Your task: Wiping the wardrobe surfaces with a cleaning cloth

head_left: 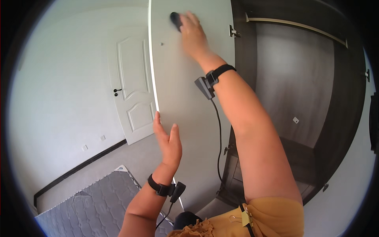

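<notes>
Standing on the right side of the view, a dark wardrobe (292,79) shows its open inside, with a pale hanging rail (296,27) near the top. Its tall, light-coloured wardrobe door (189,94) is swung open and occupies the middle, in front of the person. At the lower left lies a grey quilted mattress (94,201), and farther off, beyond the free edge of the wardrobe door, is a white panelled room door (134,79) with a black handle (117,91). A mustard-yellow sleeve (276,213) covers the upper part of the right arm (252,130), which stretches up across the wardrobe door. The left hand (168,144) is raised at the free edge, its fingers pressed together and pointing upward, the thumb spread away from them. The right hand (193,35) is high on the door face, pinching a small dark object (175,20) with its fingers. This object is near the top, between the hand and the free edge; because it is blurred, I cannot say surely what kind of thing it is. A metal hinge (234,31) sits at the inner side, and a tiny round knob (161,44) is below the dark object, to the left.
</notes>
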### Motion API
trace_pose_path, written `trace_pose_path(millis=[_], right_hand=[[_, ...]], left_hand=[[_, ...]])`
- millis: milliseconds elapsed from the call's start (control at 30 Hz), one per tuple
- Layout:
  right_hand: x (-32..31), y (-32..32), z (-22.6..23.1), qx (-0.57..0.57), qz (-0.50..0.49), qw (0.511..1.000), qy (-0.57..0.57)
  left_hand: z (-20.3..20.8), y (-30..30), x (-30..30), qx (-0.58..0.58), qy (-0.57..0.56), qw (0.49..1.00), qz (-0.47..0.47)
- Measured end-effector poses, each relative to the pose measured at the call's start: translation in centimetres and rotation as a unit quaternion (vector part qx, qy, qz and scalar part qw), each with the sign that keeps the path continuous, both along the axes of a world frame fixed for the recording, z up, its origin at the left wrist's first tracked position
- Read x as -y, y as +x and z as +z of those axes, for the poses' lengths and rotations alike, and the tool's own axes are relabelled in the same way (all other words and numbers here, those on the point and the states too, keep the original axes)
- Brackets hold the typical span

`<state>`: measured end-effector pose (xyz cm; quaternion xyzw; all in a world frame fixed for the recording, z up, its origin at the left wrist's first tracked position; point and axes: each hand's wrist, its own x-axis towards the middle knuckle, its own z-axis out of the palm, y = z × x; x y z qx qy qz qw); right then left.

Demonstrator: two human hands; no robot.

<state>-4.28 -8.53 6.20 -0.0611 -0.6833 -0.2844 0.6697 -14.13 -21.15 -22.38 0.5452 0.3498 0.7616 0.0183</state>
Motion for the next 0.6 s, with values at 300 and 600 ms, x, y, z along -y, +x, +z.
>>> trace_pose_path(millis=[300, 600], right_hand=[[-9.7, 10.0, 1.2, -0.234, -0.140, 0.956, -0.113], [-14.8, 14.7, -3.7, -0.297, -0.168, 0.928, -0.151]], left_hand=[[-1.3, 0.0, -1.2, -0.032, 0.052, 0.998, 0.029], [-1.5, 0.4, -1.0, -0.064, 0.067, 0.991, 0.100]])
